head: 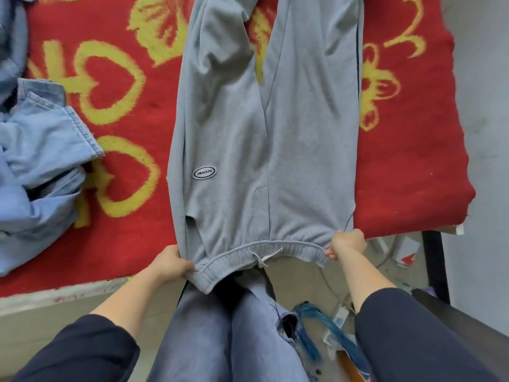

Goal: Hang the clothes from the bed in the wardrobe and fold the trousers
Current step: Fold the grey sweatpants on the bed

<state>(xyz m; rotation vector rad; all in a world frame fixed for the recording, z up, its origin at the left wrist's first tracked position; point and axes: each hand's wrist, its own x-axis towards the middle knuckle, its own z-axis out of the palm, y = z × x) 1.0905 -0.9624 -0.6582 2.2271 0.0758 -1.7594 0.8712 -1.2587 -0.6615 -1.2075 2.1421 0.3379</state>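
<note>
As the head camera looks down across the near edge of the bed, the scene reads from left to right. Far left: a pale blue denim shirt lies crumpled on the red blanket, which bears a yellow pattern of hearts and flowers and covers the bed. Left of centre: the left hand, forearm bare below a dark sleeve, grips one end of the waistband with its fingers curled round the cloth. Centre: the grey trousers lie spread flat on the blanket, legs running away toward the top of the frame. The waistband overhangs the bed edge above the person's knees, which are clad in blue jeans. An oval label sits on the side of the trousers nearer the left hand, and a white drawstring hangs from the middle of the waistband. Right of centre: the right hand pinches the other end of the waistband, fingers closed on the fabric, with the band stretched between the two hands. Far right: the blanket's edge drops over the bed's corner beside a dark frame post. On the floor below lies a bundle of blue strands.
</note>
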